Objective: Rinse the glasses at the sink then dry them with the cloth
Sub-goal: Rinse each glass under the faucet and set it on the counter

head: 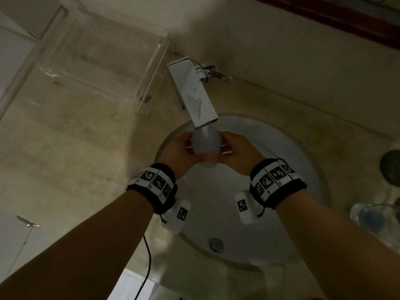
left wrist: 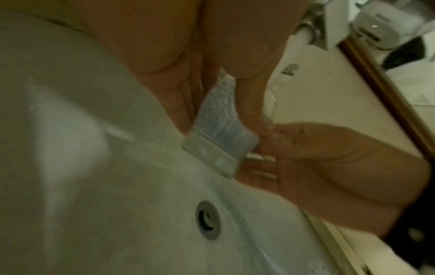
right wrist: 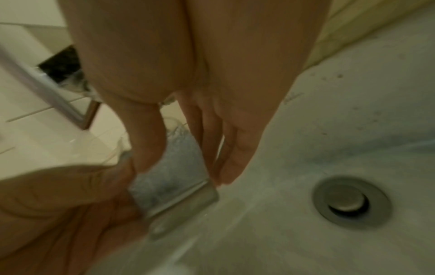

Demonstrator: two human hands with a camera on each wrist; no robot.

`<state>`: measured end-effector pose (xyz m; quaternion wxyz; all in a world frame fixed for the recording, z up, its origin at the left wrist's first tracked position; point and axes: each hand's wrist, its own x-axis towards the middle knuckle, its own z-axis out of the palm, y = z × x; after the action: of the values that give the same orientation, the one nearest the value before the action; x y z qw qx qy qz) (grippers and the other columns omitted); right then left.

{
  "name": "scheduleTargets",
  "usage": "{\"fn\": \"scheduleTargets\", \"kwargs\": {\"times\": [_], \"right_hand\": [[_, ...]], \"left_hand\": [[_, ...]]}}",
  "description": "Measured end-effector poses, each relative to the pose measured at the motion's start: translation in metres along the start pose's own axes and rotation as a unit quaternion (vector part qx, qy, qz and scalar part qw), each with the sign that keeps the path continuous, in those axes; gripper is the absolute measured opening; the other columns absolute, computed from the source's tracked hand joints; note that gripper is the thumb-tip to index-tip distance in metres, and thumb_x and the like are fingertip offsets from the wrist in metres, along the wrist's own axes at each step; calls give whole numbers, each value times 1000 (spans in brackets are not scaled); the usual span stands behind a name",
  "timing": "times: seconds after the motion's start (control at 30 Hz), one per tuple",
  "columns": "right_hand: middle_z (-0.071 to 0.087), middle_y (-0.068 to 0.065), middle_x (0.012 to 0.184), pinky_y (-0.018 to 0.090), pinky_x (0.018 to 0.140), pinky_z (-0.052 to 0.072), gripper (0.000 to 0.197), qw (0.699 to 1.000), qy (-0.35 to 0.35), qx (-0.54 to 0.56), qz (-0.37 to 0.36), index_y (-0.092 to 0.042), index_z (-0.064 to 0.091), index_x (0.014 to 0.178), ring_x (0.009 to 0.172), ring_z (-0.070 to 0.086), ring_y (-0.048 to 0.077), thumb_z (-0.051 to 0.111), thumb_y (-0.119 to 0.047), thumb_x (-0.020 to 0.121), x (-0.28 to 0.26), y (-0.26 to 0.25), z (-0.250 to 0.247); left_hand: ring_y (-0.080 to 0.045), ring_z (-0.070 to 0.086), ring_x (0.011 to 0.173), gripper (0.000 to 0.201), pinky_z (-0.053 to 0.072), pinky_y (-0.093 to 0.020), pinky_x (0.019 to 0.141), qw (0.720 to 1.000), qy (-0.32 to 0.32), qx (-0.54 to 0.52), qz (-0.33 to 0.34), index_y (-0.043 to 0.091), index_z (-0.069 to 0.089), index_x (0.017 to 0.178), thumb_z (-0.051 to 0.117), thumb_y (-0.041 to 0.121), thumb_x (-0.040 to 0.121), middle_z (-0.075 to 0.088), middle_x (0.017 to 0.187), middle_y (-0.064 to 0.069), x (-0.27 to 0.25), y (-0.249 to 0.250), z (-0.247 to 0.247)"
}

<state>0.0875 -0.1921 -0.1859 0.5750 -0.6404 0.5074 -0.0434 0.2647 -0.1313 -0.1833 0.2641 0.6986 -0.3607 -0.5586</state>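
Both hands hold one clear glass (head: pixel 205 143) under the square chrome faucet (head: pixel 193 95), above the white round sink (head: pixel 281 161). Water runs from the spout into the glass, and it looks foamy inside in the wrist views. My left hand (head: pixel 179 153) grips the glass's left side and my right hand (head: pixel 237 154) grips its right side. In the left wrist view the glass (left wrist: pixel 217 121) sits between my thumb and fingers, thick base down. In the right wrist view the glass (right wrist: pixel 169 178) is pinched between thumb and fingers (right wrist: pixel 230 148).
Another clear glass (head: pixel 368 217) stands on the counter right of the sink, with a dark round object (head: pixel 391 167) behind it. A clear acrylic box (head: pixel 97 61) sits on the counter at the back left. The drain (head: pixel 216 244) lies near the basin's front.
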Motion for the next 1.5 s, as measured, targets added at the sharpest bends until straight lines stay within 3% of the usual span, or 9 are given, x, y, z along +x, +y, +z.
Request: {"fn": "scheduleTargets", "kwargs": {"times": [0.1, 0.2, 0.33, 0.5, 0.67, 0.97, 1.17, 1.33, 1.5], "right_hand": [[76, 13, 101, 53, 90, 57, 71, 996, -22, 9, 85, -10, 69, 111, 93, 72, 30, 58, -71, 76, 2, 8, 1], [73, 27, 80, 50, 89, 58, 67, 989, -39, 31, 140, 0, 69, 69, 81, 72, 41, 51, -59, 94, 3, 12, 7], [60, 7, 44, 29, 66, 55, 70, 981, 3, 51, 187, -8, 55, 45, 50, 63, 21, 48, -53, 98, 6, 16, 12], [67, 14, 70, 42, 79, 63, 52, 980, 14, 83, 180, -4, 63, 72, 69, 69, 28, 56, -50, 95, 14, 11, 10], [74, 21, 95, 53, 88, 58, 78, 987, 36, 74, 140, -5, 72, 95, 92, 72, 38, 62, -76, 67, 17, 6, 10], [72, 11, 109, 54, 95, 54, 88, 990, 49, 106, 84, -12, 66, 112, 105, 68, 33, 64, -81, 56, 20, 4, 11], [76, 10, 99, 58, 88, 57, 61, 991, 40, 102, 78, -16, 73, 101, 95, 72, 32, 62, -66, 67, 23, 9, 11], [75, 15, 95, 59, 86, 57, 53, 991, 34, 102, 85, -17, 72, 94, 93, 72, 34, 65, -62, 67, 20, 9, 7], [68, 11, 113, 58, 100, 50, 39, 990, 27, 124, 67, -2, 64, 116, 108, 65, 28, 73, -3, 78, 11, 4, 0]], "left_hand": [[-29, 72, 93, 46, 59, -46, 91, 996, -23, -24, -88, 3, 72, 95, 75, 48, 83, 75, 91, -13, 0, 2, 6], [-27, 68, 69, 75, 59, -37, 75, 988, -9, 33, -148, -8, 68, 80, 60, 66, 85, 70, 76, -22, -2, 2, 13], [-34, 73, 69, 75, 63, -34, 73, 978, -14, 1, -207, -3, 69, 69, 56, 68, 87, 72, 68, -20, 3, 1, 17], [-42, 73, 84, 98, 60, -52, 87, 983, 5, -20, -184, -10, 71, 86, 60, 84, 60, 72, 89, -32, 12, 1, 15], [-31, 72, 98, 43, 62, -39, 81, 982, 2, -110, -157, 1, 65, 121, 64, 36, 96, 72, 112, -15, 13, 15, 16], [-23, 68, 94, 38, 57, -34, 80, 986, 5, -138, -97, 4, 57, 129, 66, 18, 95, 68, 115, -11, 14, 18, 14], [-9, 69, 78, 20, 60, -19, 64, 981, -23, -164, -99, 8, 63, 114, 65, 14, 95, 69, 92, 1, 12, 21, 9], [-9, 69, 80, 27, 57, -17, 58, 978, -30, -178, -103, 8, 60, 121, 65, 9, 95, 69, 100, -1, 14, 19, 6], [-16, 65, 93, 40, 57, -21, 68, 978, -35, -183, -98, 6, 59, 120, 76, 1, 83, 64, 107, -4, 14, 13, 3]]}}
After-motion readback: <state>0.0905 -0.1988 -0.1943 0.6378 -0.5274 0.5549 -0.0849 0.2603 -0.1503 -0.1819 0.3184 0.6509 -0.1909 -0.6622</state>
